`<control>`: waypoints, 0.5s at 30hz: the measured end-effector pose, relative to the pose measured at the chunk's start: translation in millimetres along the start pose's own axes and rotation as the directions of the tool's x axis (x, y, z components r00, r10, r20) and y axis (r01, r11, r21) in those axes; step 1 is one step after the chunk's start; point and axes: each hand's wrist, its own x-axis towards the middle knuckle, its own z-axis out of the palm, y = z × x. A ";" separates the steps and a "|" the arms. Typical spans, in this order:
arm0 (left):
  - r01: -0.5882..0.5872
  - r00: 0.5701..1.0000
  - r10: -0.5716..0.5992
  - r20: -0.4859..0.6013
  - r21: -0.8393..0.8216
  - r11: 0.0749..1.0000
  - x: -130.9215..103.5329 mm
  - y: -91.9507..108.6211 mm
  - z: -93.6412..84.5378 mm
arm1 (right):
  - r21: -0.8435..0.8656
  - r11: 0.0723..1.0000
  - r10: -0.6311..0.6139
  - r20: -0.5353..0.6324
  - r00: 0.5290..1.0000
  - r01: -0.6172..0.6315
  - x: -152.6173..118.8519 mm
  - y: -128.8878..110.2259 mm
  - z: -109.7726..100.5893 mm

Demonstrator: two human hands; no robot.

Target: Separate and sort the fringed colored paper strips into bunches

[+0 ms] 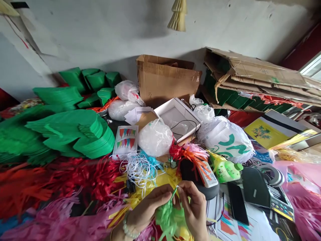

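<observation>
Both hands meet low in the middle of the head view, over a pile of coloured paper strips. My left hand point(150, 205), with a pale bead bracelet point(129, 227) at its wrist, pinches the twisted top of a light green paper tassel point(170, 216). The fingers of my right hand point(192, 204) are pressed together at the tassel's tip, on a thin white strand point(177, 187). The tassel's fringe hangs down between the palms. Yellow strips point(160, 177) lie just behind the hands, with a tangle of white string point(139, 170) beside them.
Green paper stacks point(92, 134) fill the left, above red fringes point(105, 177) and pink fringes point(60, 217). Further back are a white box point(175, 117), plastic bags point(155, 137) and a carton point(168, 80). A green bottle point(227, 170), black phone point(237, 202) and tape rolls point(273, 175) lie right.
</observation>
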 end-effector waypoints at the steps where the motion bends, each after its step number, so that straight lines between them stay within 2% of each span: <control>1: -0.014 0.999 0.015 -0.031 0.040 0.999 -0.2 -0.7 0.0 | -0.021 1.000 0.016 -0.030 0.999 -0.017 0.4 -0.1 0.5; 4: -0.072 0.984 0.116 -0.137 0.285 0.956 -1.9 -4.3 -1.3 | -0.044 0.998 0.049 -0.104 0.993 -0.053 1.5 -1.4 3.3; 8: -0.055 0.937 0.237 -0.256 0.563 0.825 -5.3 -14.6 -5.6 | 0.015 0.993 0.115 -0.105 0.988 -0.114 2.2 -5.2 7.5; 15: -0.105 0.907 0.359 -0.219 0.709 0.697 -7.2 -19.3 -3.5 | 0.063 0.978 0.205 -0.093 0.974 -0.200 0.4 -0.6 6.8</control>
